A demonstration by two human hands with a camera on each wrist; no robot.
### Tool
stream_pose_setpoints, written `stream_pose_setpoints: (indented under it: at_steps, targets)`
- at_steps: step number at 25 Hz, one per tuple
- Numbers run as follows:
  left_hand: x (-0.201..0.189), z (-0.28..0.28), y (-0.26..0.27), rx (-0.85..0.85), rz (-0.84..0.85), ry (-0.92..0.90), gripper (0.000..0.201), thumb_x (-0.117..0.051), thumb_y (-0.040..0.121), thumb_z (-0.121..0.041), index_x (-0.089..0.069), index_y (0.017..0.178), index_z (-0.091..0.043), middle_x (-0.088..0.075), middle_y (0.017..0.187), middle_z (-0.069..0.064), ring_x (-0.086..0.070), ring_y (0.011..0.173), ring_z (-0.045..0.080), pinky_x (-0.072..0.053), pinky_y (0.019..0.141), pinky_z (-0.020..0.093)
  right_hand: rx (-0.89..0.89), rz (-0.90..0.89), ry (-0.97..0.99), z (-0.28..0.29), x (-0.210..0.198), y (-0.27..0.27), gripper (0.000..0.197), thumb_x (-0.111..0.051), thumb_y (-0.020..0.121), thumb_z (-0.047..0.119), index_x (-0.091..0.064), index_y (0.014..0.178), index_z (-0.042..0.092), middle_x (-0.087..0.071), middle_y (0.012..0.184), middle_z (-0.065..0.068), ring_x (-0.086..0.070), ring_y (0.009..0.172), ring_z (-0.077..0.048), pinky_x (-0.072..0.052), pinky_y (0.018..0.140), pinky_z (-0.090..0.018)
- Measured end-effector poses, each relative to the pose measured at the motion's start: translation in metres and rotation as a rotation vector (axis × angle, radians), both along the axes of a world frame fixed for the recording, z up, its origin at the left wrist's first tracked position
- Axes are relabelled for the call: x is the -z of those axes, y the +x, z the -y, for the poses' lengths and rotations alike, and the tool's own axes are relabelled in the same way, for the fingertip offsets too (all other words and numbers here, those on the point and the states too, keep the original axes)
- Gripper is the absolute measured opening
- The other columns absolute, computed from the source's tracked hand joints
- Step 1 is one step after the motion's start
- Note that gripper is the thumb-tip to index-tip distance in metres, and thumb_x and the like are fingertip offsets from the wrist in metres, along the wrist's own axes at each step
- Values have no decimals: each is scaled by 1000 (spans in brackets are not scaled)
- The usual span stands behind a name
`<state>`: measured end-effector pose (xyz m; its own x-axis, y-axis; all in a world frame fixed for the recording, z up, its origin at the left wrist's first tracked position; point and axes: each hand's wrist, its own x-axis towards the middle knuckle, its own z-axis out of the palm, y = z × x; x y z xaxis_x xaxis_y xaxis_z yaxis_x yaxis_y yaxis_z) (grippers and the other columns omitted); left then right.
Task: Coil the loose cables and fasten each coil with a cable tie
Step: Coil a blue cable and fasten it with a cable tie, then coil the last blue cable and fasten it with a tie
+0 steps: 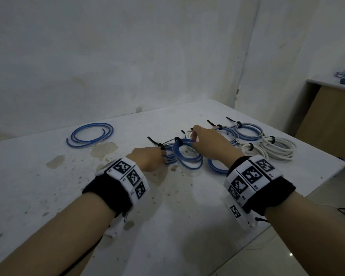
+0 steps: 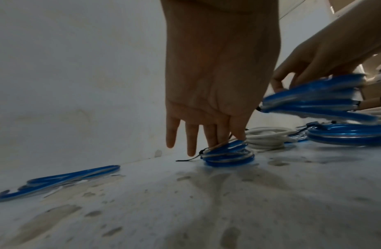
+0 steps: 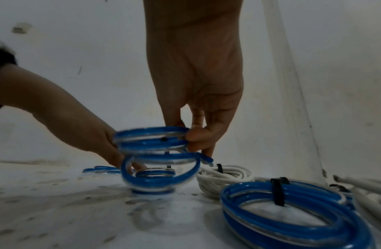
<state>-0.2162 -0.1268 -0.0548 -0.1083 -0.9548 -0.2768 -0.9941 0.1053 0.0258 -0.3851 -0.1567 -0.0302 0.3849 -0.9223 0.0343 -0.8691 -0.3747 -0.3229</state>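
My right hand [image 1: 194, 140] pinches a blue coil [image 1: 187, 156] by its far rim and holds it tilted above the table, a black cable tie [image 1: 177, 140] round its top. In the right wrist view this coil [image 3: 151, 139] is blurred and its loops sag apart below the fingertips [image 3: 193, 136]. My left hand [image 1: 163, 154] reaches down to a smaller tied blue coil [image 2: 228, 156] lying on the table; thumb and two fingers [image 2: 215, 136] pinch its upper loops while the other fingers stay straight. A loose blue cable [image 1: 90, 134] lies untied at the far left.
Tied coils lie on the right side of the white table [image 1: 48, 196]: two blue coils [image 1: 247, 132], two white coils [image 1: 277, 148], and a blue one [image 3: 292, 215] close under my right wrist. A cabinet [image 1: 327, 120] stands beyond the right edge.
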Motion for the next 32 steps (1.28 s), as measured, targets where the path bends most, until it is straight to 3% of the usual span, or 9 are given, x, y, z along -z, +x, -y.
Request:
stream_pose_setpoints:
  at_steps: [4, 8, 11, 15, 21, 24, 26, 30, 32]
  targets:
    - [8, 12, 10, -75, 12, 3, 41, -28, 101, -27, -35, 141, -16, -32, 150, 6, -37, 132, 27, -32, 107, 39, 30, -73, 76, -17, -6, -5, 25, -54, 88, 12, -36, 71, 12, -43, 66, -1, -48, 58, -19, -36, 50, -23]
    - [12, 11, 6, -97, -64, 19, 46, -30, 101, -27, -27, 144, -10, -23, 152, 12, -31, 136, 28, -28, 110, 37, 37, -48, 152, -26, -9, -5, 29, -56, 87, 11, -35, 68, 13, -52, 60, -2, -54, 50, -14, -40, 46, -20]
    - [12, 13, 7, -92, -158, 16, 37, -34, 99, -20, -42, 131, -1, -37, 139, 16, -44, 118, 28, -33, 95, 31, 53, 24, 140, -26, -20, -9, 21, -56, 87, 11, -40, 72, 10, -59, 63, -6, -63, 57, -21, -48, 54, -25]
    - [9, 8, 3, -58, -340, 7, 27, -40, 97, -12, -57, 103, 8, -52, 116, 22, -49, 96, 28, -34, 80, 31, 73, -140, 170, -18, -1, -4, 29, -54, 88, 10, -36, 65, 11, -49, 61, -3, -48, 50, -12, -38, 46, -21]
    - [4, -6, 1, -48, -505, -21, 42, -39, 98, -10, -36, 140, -7, -36, 147, 10, -36, 133, 23, -29, 102, 25, 109, -294, 82, -12, 8, 6, 34, -61, 87, 14, -37, 64, 9, -43, 68, -2, -42, 58, -16, -30, 47, -23]
    - [-2, -11, 4, -40, -570, -64, 43, -37, 98, -6, -33, 141, -8, -31, 150, 8, -31, 136, 22, -26, 102, 22, 74, -430, -88, -18, -11, 17, 15, -52, 93, 20, -56, 97, 6, -58, 93, -8, -58, 86, -26, -36, 65, -28]
    - [-5, -15, 15, -78, -623, -102, 41, -36, 98, -6, -36, 139, -8, -36, 147, 10, -36, 132, 23, -30, 98, 22, 13, -361, -154, -19, -29, 38, 17, -50, 94, 22, -57, 100, 7, -61, 98, -10, -60, 91, -28, -37, 69, -29]
    - [-5, -19, 67, -259, -722, -293, 30, -36, 98, -9, -53, 122, -9, -57, 115, 2, -53, 99, 16, -40, 78, 27, -265, -10, 45, -15, -47, 115, 25, -53, 90, 25, -63, 93, 2, -68, 87, -10, -64, 69, -23, -50, 66, -30]
    - [-3, -24, 102, -359, -689, -339, 29, -35, 98, -11, -55, 119, -7, -57, 105, 5, -52, 90, 17, -40, 75, 30, -370, -33, 42, -6, -35, 162, 24, -49, 93, 21, -64, 98, 4, -69, 92, -12, -66, 73, -24, -52, 70, -31]
